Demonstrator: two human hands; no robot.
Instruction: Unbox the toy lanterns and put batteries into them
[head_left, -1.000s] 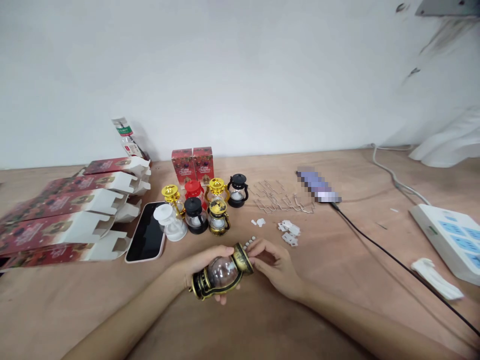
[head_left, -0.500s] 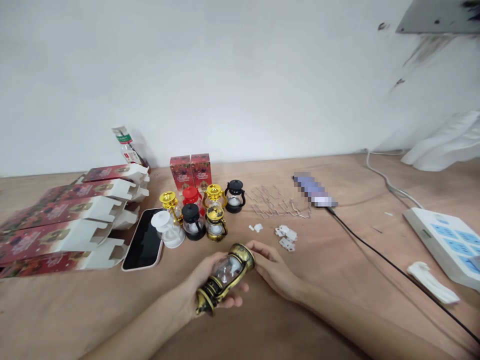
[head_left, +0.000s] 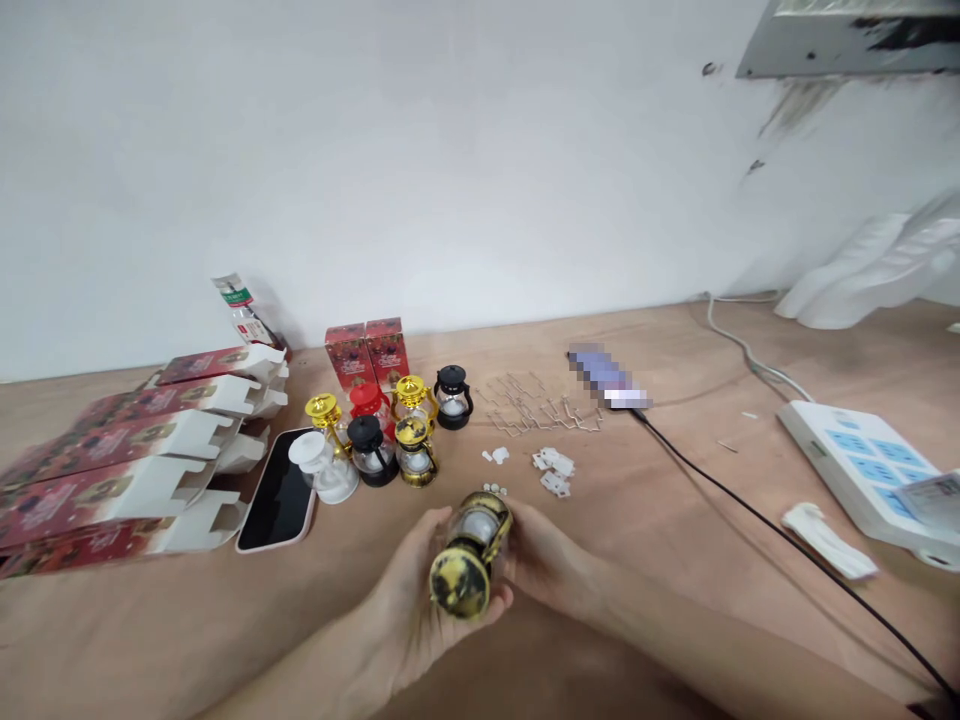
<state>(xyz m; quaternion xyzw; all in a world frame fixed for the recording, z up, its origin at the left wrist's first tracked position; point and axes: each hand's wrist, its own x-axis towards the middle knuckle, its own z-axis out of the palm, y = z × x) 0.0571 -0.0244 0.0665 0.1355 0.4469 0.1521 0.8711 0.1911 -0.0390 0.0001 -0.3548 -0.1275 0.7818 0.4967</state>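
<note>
My left hand [head_left: 409, 590] is wrapped round a small bronze-and-black toy lantern [head_left: 472, 560], its domed top tilted toward me and its base pointing away. Against the lantern's right side, near the base, my right hand [head_left: 551, 560] closes in, its fingertips mostly hidden behind it. A few tiny pale round pieces [head_left: 495, 489] show just beyond the base. Ahead to the left stand several similar lanterns, among them a white one [head_left: 326, 467], a red one [head_left: 370, 403] and a black one [head_left: 373, 450]. Thin white plastic pieces [head_left: 555, 470] lie past my right hand.
Bent metal wires [head_left: 536, 405] lie farther back. Red printed boxes [head_left: 386, 352] stand near the wall, with flattened open cartons [head_left: 150, 440] at left beside a phone [head_left: 277, 490]. On the right are a cabled phone [head_left: 607, 375], a power strip [head_left: 862, 470] and a crumpled white strip [head_left: 829, 540].
The lantern has swung more upright in my left hand, its top now facing me. My right hand has come in against its side. Small round pieces now show beyond the base. The view has shifted.
</note>
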